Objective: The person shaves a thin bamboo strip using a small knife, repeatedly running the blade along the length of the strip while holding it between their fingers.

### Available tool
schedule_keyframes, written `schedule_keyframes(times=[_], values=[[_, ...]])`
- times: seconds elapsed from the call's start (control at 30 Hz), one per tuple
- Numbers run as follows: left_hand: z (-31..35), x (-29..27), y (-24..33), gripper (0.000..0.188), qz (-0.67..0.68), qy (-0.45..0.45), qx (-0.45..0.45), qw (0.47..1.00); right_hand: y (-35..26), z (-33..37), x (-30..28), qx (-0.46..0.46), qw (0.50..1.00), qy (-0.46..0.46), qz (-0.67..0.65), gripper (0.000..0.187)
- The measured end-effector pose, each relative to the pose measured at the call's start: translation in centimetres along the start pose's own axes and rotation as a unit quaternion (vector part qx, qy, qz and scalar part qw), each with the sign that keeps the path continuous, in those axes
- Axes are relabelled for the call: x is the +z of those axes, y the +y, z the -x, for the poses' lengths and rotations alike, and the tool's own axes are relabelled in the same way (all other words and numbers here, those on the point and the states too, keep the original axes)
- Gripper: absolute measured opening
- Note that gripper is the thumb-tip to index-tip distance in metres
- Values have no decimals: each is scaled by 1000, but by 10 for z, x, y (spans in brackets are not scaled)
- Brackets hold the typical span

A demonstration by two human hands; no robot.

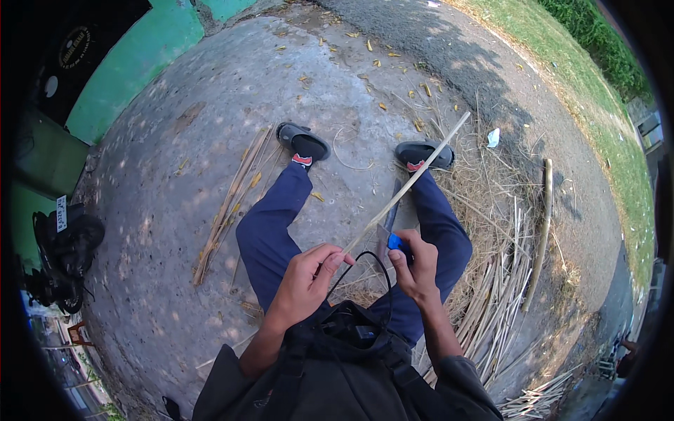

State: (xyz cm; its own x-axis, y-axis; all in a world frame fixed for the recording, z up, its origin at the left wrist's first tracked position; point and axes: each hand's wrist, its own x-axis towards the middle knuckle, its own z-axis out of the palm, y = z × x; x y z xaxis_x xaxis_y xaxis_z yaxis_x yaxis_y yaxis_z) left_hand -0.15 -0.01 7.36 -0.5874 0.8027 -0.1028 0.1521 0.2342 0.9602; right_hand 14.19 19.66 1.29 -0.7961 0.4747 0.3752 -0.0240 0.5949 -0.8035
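A long pale strip that looks like bamboo [430, 163] slants from my left hand up and away to the right, passing in front of my right shoe. Its near end is pinched between the thumb and fingers of my left hand [303, 284]. My right hand [420, 270] is closed around a blue-handled cutter [397, 243], whose short grey blade lies against or very near the strip. A black cable loops between my hands from a dark bag at my waist. Between my legs, a long dark flat tool [394, 205] shows partly behind the strip and cutter.
Split sticks [502, 298] and shavings are heaped to the right, beside a thick pole [544, 231]. More long strips [232, 210] lie left of my left leg. Fallen leaves dot the concrete [161, 210]. A motorcycle [70, 245] stands at the far left, by a green wall [133, 77].
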Motion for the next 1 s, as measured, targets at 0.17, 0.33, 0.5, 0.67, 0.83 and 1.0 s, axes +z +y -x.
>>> schedule_keyframes(times=[0.17, 0.33, 0.5, 0.67, 0.83, 1.0], values=[[4, 7, 8, 25, -32, 3, 37, 999, -19, -6, 10, -31, 998, 30, 55, 25], [6, 11, 17, 23, -71, 52, 54, 995, -20, -5, 10, -37, 993, 52, 95, 25], [12, 10, 20, 21, -84, 79, 64, 991, -18, -14, 8, -80, 984, 61, 148, 24], [50, -1, 12, 19, -101, 36, 23, 994, 87, -63, -88, 208, 909, 335, 137, 45], [51, -8, 1, 18, -108, 87, 12, 990, 59, -56, -105, 131, 921, 364, -36, 37], [32, 4, 11, 18, -102, 109, 33, 988, -21, -14, -22, -13, 997, 31, 76, 22]])
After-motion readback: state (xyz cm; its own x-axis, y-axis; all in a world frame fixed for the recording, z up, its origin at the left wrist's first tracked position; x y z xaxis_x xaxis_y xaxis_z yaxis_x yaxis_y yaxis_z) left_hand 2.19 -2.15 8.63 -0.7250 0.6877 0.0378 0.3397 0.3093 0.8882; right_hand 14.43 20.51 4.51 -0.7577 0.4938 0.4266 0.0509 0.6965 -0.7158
